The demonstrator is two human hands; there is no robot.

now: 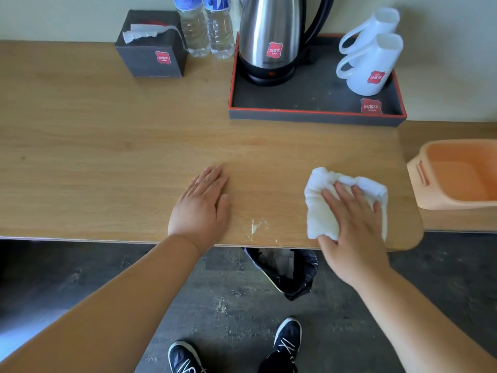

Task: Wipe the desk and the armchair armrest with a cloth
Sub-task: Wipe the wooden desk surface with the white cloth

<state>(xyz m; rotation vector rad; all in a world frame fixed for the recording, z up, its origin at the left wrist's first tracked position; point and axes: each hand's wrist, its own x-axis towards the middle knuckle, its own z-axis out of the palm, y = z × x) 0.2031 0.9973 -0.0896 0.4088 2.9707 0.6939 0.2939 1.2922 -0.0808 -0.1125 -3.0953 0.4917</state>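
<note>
A folded white cloth (321, 211) lies on the wooden desk (107, 146) near its front right corner. My right hand (352, 230) presses flat on top of the cloth, fingers spread over it. My left hand (200, 205) rests palm down on the bare desk, holding nothing, about a hand's width left of the cloth. Between the two hands, near the front edge, is a patch of white smears and crumbs (255, 227). No armchair is in view.
At the back stand a dark tissue box (152, 55), two water bottles (207, 30), and a black tray (309, 103) with a steel kettle (271, 41) and two white mugs (372, 63). An orange basin (457, 176) sits right. A black-lined bin (287, 273) stands under the desk.
</note>
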